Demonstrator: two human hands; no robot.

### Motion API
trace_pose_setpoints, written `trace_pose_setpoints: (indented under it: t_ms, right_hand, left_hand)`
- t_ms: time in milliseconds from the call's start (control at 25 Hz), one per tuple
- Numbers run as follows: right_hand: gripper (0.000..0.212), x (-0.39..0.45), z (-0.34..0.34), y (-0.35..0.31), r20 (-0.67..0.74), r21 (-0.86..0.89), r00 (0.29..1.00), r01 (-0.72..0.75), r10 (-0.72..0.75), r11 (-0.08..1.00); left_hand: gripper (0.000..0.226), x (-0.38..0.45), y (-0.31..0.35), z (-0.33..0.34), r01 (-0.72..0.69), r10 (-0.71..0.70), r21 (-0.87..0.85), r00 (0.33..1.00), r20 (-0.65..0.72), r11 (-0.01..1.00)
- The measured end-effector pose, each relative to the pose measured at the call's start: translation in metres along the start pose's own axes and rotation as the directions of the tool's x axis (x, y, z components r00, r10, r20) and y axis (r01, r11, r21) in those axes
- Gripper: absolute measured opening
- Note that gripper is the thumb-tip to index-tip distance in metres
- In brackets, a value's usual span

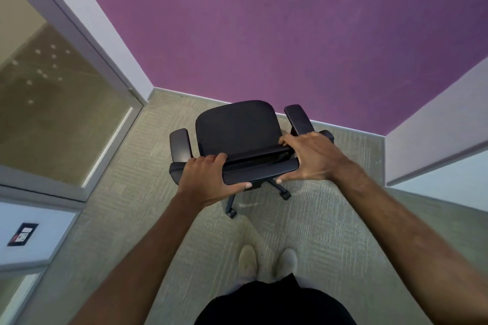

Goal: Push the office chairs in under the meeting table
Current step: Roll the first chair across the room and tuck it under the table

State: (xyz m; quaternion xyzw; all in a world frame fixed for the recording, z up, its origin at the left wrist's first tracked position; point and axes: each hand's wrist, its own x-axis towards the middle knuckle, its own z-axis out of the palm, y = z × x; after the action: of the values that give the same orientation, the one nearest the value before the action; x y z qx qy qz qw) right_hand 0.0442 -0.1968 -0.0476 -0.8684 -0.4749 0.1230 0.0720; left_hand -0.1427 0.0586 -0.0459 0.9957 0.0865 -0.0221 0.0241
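Chair [237, 129] stands at the centre of the frame on carpet [330, 219], its seat facing the purple wall [290, 34] above; no meeting table is in view. Left hand [208, 179] and right hand [309, 158] each clasp an end of the backrest top [261, 170], thumbs under the near edge. Judging by the castors [231, 212], it should roll easily yet swivel if pushed unevenly, so this stiff top rail looks the best hold. Glass door [52, 100] sits at the left.
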Motion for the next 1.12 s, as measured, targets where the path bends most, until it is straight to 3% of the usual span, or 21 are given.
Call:
trace_pose_setpoints:
  t_ms: [480, 680, 1120]
  right_hand:
    - [0.102, -0.054, 0.018, -0.043, -0.137, 0.02, 0.981, -0.135, 0.137, 0.991]
    - [0.114, -0.1, 0.025, -0.066, -0.122, 0.011, 0.963, -0.241, 0.24, 0.971]
    - [0.105, -0.233, 0.049, -0.109, -0.107, 0.03, 0.902, -0.416, 0.417, 0.909]
  left_hand:
    - [0.102, -0.019, -0.01, 0.008, -0.162, 0.162, 0.008, 0.987, 0.022, 0.987]
    - [0.1, -0.039, 0.006, 0.007, -0.252, 0.252, 0.003, 0.967, 0.037, 0.968]
    - [0.106, -0.107, 0.07, 0.01, -0.427, 0.424, 0.016, 0.901, 0.089, 0.904]
